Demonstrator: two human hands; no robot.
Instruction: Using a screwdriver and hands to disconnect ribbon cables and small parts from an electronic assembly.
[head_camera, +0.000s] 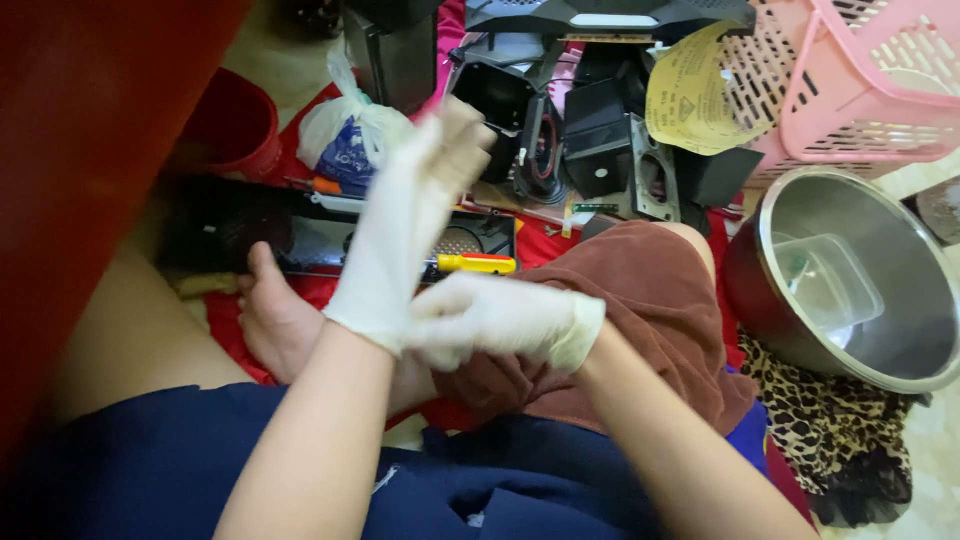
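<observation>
My left hand (405, 215) is raised with its fingers spread and pointing up, wearing a white glove (385, 265) that reaches to the wrist. My right hand (500, 320), also gloved in white, is closed around the cuff of that left glove, pinching it at my left wrist. Both hands hover above my folded legs, just in front of the yellow-handled screwdriver (475, 263), which lies on a dark perforated panel (330, 235). Beyond the screwdriver sit black plastic housings (560, 110) and a knotted white plastic bag (350, 130). To the right of the screwdriver, past my knee under a brown cloth (650, 300), stands a steel bowl (900, 290) holding a clear plastic tub (825, 280). Behind the bowl is a pink basket (860, 80).
</observation>
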